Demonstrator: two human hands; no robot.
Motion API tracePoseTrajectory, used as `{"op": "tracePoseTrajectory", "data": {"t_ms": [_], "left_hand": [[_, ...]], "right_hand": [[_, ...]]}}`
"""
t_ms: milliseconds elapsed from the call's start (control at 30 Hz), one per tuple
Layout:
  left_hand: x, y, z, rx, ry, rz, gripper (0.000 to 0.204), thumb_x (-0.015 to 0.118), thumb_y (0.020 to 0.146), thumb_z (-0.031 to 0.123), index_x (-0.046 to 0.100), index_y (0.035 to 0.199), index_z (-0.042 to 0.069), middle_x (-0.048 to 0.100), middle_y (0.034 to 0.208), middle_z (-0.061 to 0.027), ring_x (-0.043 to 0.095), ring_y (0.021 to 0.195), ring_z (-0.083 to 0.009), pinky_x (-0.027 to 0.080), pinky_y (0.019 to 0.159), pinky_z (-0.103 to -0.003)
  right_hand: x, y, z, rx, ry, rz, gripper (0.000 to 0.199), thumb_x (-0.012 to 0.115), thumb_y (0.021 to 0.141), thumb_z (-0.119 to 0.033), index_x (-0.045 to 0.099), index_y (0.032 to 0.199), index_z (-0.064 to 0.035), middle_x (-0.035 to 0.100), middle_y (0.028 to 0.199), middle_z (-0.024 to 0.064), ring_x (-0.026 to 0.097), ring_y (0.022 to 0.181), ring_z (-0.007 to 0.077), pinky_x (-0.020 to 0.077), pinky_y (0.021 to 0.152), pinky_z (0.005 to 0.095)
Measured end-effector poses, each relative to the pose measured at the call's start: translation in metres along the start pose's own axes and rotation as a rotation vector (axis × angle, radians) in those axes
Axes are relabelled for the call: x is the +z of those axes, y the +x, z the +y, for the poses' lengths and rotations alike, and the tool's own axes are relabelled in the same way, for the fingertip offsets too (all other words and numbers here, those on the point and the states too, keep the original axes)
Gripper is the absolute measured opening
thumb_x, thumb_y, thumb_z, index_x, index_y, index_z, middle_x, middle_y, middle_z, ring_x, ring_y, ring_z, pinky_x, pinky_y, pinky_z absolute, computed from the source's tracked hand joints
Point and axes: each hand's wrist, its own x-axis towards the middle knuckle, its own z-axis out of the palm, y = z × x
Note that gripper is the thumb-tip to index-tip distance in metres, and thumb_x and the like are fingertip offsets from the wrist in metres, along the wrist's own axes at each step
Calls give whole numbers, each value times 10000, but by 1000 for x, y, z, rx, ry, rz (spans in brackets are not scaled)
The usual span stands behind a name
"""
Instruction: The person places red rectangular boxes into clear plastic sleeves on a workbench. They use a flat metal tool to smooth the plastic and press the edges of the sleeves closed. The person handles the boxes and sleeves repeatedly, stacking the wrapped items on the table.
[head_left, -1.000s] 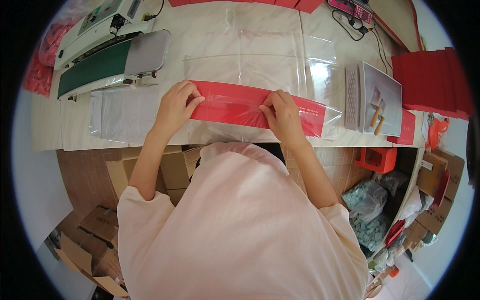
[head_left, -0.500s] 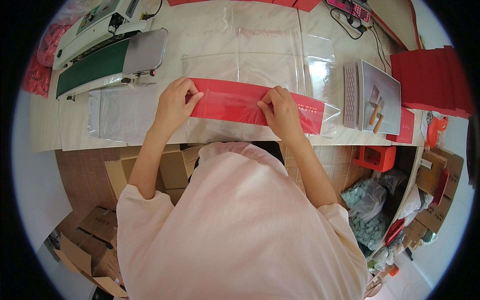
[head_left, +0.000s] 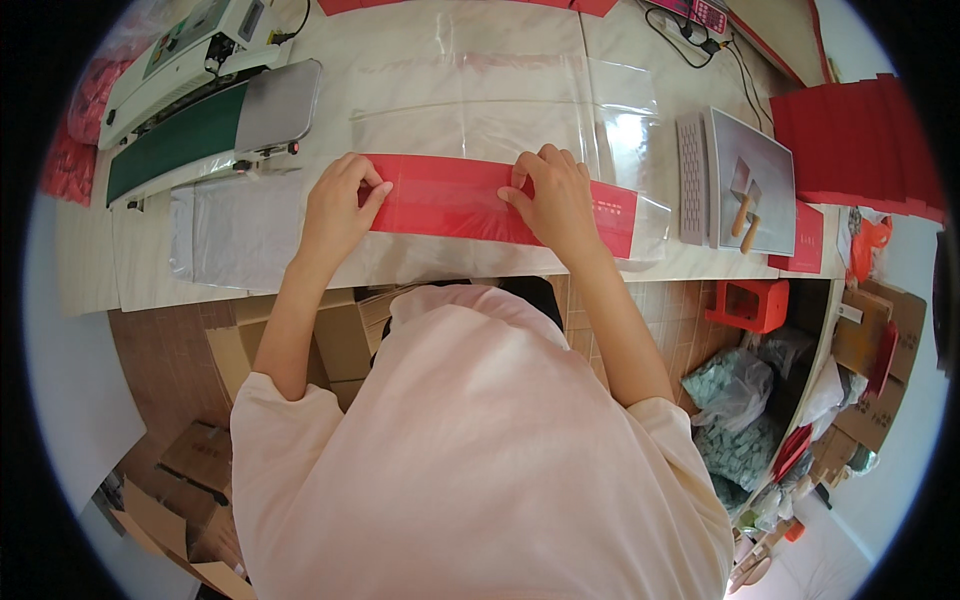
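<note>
Thumb and index finger of the right hand (head_left: 556, 200) have parted since the earlier frame, where they were pinched together, and the whole view has shifted slightly, so everything sits a little further left in it. Those fingers are now loosely open, touching the glossy surface about midway along the red strip (head_left: 440, 195). Over at its left end, the left hand (head_left: 345, 200) has thumb and index tips closed on the strip; whether they catch film as well, I cannot tell.

On the desk (head_left: 390, 45), the strip lies close to the front edge, before the person, its long axis running left to right and dipping a little toward the right. From the right fingers, its printed right end lies off to the right, with that hand the nearer one. Past that end, clear film (head_left: 652, 228) sticks out, and a larger clear sheet (head_left: 530, 110) lies just beyond the strip
</note>
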Motion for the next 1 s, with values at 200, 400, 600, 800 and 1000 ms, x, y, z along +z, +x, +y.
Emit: {"op": "tracePoseTrajectory", "data": {"t_ms": [200, 400, 600, 800, 1000], "left_hand": [[1, 0, 1, 12, -27, 18, 180, 698, 820, 77, 526, 800, 28, 561, 809, -85, 569, 764, -260, 468, 689, -366], [0, 0, 2, 23, -33, 27, 199, 708, 813, 60, 517, 799, 7, 557, 805, -82, 564, 735, -225, 470, 677, -322], [0, 0, 5, 14, -20, 26, 198, 706, 811, 58, 515, 814, 8, 557, 808, -82, 562, 743, -226, 474, 692, -326], [13, 9, 23, 40, 53, 82, 277, 757, 778, 148, 603, 989, 57, 597, 980, -82, 566, 976, -286, 454, 874, -409], [52, 31, 68, 197, 130, -68, 477, 824, 709, 271, 650, 1123, 109, 582, 1137, -45, 466, 1169, -266, 372, 990, -435]], "right_hand": [[0, 1, 5, 20, 60, -35, 231, 830, 693, -177, 625, 744, -83, 594, 789, 62, 576, 822, 267, 406, 727, 415], [3, 1, 7, 63, 101, -65, 212, 816, 719, -182, 633, 743, -77, 609, 799, 66, 580, 838, 274, 409, 760, 417], [0, 2, 7, 80, 97, -105, 214, 813, 726, -194, 635, 745, -77, 613, 801, 68, 583, 862, 273, 406, 780, 421], [-2, 4, 5, 71, 68, -129, 223, 802, 748, -213, 626, 752, -76, 610, 801, 67, 582, 851, 270, 408, 781, 414], [-1, 6, 7, 71, 47, -136, 235, 801, 752, -233, 620, 751, -82, 613, 804, 62, 588, 844, 269, 408, 768, 417]]}}
